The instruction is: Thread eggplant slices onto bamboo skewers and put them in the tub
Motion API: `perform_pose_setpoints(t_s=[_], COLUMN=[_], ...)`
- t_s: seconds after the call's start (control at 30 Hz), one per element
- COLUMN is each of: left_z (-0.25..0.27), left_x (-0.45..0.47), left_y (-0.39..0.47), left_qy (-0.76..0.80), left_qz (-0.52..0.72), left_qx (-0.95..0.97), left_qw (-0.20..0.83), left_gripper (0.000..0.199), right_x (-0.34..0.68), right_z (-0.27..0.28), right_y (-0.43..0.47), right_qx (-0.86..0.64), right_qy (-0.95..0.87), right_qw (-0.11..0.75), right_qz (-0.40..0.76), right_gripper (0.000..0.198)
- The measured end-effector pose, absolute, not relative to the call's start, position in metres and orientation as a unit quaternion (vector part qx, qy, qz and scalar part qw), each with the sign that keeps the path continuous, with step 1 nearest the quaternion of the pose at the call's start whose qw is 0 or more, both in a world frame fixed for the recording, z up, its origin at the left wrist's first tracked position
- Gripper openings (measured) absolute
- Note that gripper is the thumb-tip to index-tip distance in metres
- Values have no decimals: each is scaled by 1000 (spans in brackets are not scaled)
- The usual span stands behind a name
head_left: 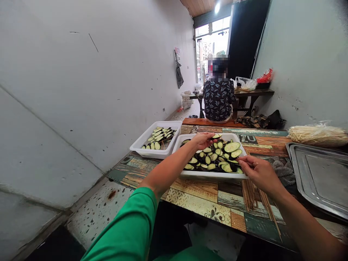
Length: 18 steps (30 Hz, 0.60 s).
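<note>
My right hand (pixel 257 171) pinches the end of a thin wooden skewer, its fingertips at the right side of a white tub (pixel 214 175). Oval eggplant slices (pixel 232 147) with dark skin edges sit at the skewer's far end, over the tub. My left hand (pixel 203 140) reaches across the tub's back edge, thumb and fingers closed on an eggplant slice (pixel 216 136). Many loose cut slices (pixel 208 159) fill the tub below both hands. To the left, a second white tub (pixel 154 153) holds eggplant slices (pixel 159 135) on skewers.
Bare wooden skewers (pixel 248 194) lie beneath my right wrist. A grey cloth (pixel 282 170), metal trays (pixel 320 177) and a bagged pale bundle (pixel 318 134) are at right. Ahead, a person (pixel 219 98) sits facing away at another table (pixel 261 92). A wall runs along the left.
</note>
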<state>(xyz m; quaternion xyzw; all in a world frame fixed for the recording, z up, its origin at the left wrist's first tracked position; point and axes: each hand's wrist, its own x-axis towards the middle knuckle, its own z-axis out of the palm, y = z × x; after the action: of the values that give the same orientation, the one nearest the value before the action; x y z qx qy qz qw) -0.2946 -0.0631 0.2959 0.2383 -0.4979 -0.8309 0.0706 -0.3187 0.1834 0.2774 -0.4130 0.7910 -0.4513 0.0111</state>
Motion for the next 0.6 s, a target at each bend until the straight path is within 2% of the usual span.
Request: perform_pose_setpoints(t_s=[0.2, 0.6], left_z=[299, 297], left_x=[-295, -296], left_y=[-67, -66], left_qy=[-436, -444], left_qz=[-856, -855], left_qx=[260, 244], left_qw=[101, 106], left_gripper=[13, 10], right_x=[-319, -325], right_z=[276, 270], right_y=[185, 185], right_qx=[-417, -411], right_qy=[791, 797], right_qw=[5, -11], right_qz=[-447, -442], right_gripper=[29, 27])
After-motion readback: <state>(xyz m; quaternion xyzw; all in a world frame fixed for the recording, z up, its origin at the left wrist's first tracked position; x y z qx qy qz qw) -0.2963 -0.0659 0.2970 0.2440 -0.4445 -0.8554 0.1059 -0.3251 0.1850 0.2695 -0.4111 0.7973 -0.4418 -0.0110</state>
